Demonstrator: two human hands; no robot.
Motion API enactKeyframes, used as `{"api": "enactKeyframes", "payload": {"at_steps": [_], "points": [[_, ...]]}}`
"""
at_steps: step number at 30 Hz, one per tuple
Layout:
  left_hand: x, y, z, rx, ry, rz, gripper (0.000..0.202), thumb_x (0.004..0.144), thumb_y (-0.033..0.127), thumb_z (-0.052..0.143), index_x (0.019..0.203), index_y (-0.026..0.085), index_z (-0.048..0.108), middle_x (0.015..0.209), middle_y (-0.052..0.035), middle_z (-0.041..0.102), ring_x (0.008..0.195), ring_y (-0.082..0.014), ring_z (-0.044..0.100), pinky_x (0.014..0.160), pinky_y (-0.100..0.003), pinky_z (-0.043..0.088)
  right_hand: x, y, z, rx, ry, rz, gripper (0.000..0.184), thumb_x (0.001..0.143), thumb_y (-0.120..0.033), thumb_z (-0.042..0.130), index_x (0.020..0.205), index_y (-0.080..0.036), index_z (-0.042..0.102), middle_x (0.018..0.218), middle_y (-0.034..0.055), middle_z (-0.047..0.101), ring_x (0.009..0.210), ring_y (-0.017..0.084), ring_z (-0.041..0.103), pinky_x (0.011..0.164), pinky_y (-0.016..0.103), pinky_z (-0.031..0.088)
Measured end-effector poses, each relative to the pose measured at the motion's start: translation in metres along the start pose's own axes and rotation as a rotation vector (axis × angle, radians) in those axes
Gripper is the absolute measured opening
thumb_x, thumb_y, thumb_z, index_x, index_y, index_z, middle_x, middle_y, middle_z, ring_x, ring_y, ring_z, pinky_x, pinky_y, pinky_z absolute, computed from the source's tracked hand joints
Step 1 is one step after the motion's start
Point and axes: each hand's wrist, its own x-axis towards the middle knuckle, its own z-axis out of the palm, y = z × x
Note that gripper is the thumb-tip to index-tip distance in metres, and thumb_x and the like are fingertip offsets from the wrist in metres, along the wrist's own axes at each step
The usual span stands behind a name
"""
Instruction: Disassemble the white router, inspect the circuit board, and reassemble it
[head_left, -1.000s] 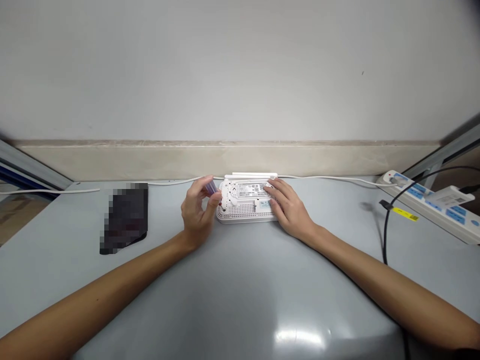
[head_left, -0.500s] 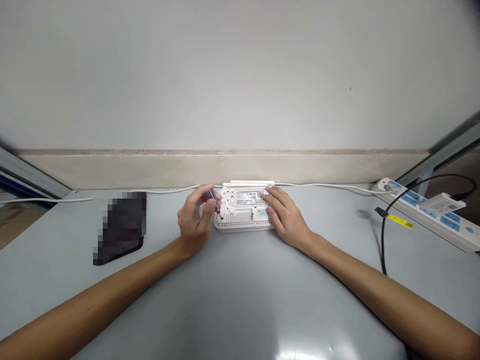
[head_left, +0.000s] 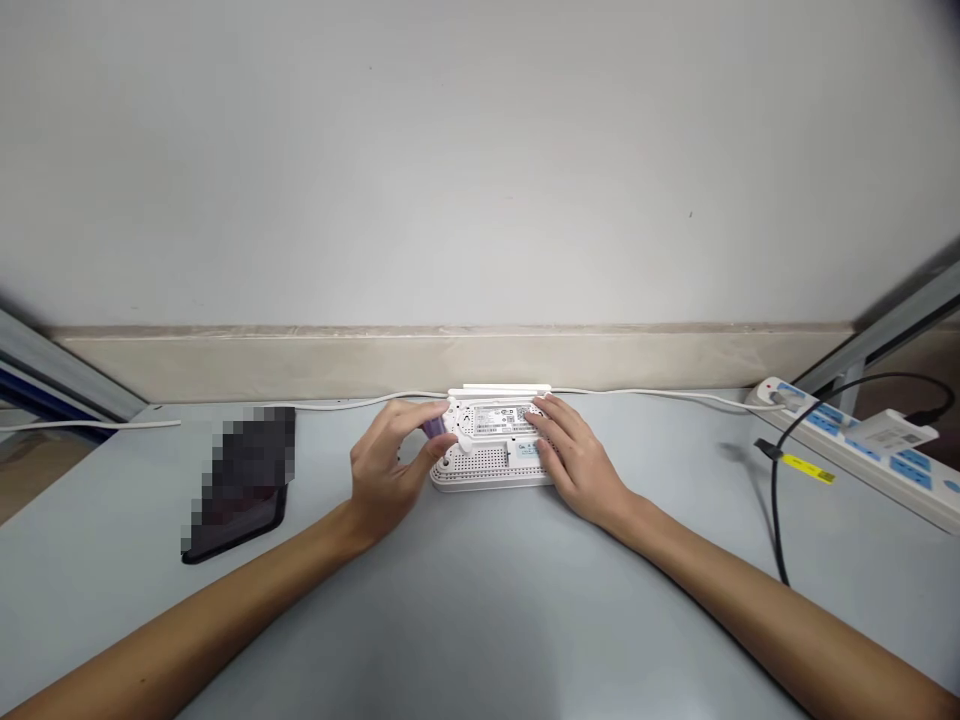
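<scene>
A white router (head_left: pixel 480 462) lies underside up on the grey table, its labels and vent holes showing and its white antennas along the far edge. At its left end, my left hand (head_left: pixel 390 455) pinches the purple handle of a screwdriver (head_left: pixel 435 428) between thumb and fingers. Most of the screwdriver is hidden by those fingers, and I cannot make out where its tip is. A dark round hole shows in the router's near left corner. Over the right end lies my right hand (head_left: pixel 581 460), fingers stretched out flat on the underside.
A dark phone-like slab (head_left: pixel 251 510), partly pixelated, lies to the left. At the right sits a white power strip (head_left: pixel 847 430) with a plugged-in adapter (head_left: pixel 892 432) and a black cable (head_left: pixel 777 530) bearing a yellow tag. A white cord (head_left: pixel 637 392) runs along the wall.
The view has tilted up slightly, so everything sits lower. My left fingers have shifted around the screwdriver's handle, and its tip no longer shows at the corner hole. My right hand stays on the router.
</scene>
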Motion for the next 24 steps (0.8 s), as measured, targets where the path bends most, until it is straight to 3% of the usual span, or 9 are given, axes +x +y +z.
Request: {"api": "enactKeyframes", "payload": {"at_steps": [3,8,14,19,24], "points": [[0.0007,-0.0022,-0.0013,0.034,0.025,-0.064,0.04,0.076,0.015,0.075,0.113,0.026,0.065,0.082,-0.0008,0.066,0.071,-0.0138,0.062,0.067,-0.031,0.055,0.0003,-0.0002,0.0001,-0.004,-0.002,-0.001,0.04,0.097,-0.026,0.038,0.135,-0.021,0.049,0.141,0.0113,0.048,0.138,0.028,0.035,0.109,0.055,0.038],[-0.0023,-0.002,-0.0019,-0.146,-0.038,-0.214,0.038,0.091,0.019,0.056,0.129,0.024,0.055,0.102,-0.007,0.067,0.086,-0.018,0.068,0.072,-0.035,0.059,0.001,-0.0017,-0.0004,-0.009,-0.01,0.016,0.04,0.097,-0.026,0.037,0.134,-0.019,0.051,0.14,0.012,0.049,0.138,0.028,0.034,0.109,0.054,0.038],[-0.0008,-0.0038,-0.0028,-0.016,0.037,-0.157,0.039,0.078,0.016,0.073,0.114,0.026,0.065,0.085,0.0007,0.062,0.069,-0.0106,0.063,0.067,-0.028,0.057,0.0013,-0.0019,-0.0007,-0.011,-0.009,0.015,0.04,0.097,-0.025,0.037,0.133,-0.016,0.052,0.139,0.0136,0.05,0.138,0.027,0.034,0.111,0.051,0.037],[-0.0021,-0.0019,-0.0017,-0.15,-0.066,-0.23,0.042,0.091,0.018,0.056,0.132,0.027,0.051,0.11,-0.0068,0.065,0.086,-0.0163,0.067,0.072,-0.035,0.06,0.0019,-0.0027,-0.0026,0.003,-0.011,0.017,0.039,0.097,-0.025,0.037,0.132,-0.016,0.053,0.139,0.0129,0.05,0.137,0.027,0.035,0.111,0.052,0.036],[-0.0017,-0.0001,-0.0019,0.068,-0.009,-0.053,0.047,0.078,0.018,0.073,0.122,0.031,0.06,0.101,-0.0019,0.067,0.08,-0.0133,0.066,0.068,-0.029,0.06,0.002,-0.0032,-0.0035,0.004,-0.011,0.021,0.039,0.097,-0.025,0.038,0.131,-0.016,0.053,0.139,0.0129,0.05,0.137,0.027,0.035,0.111,0.051,0.036]]}}
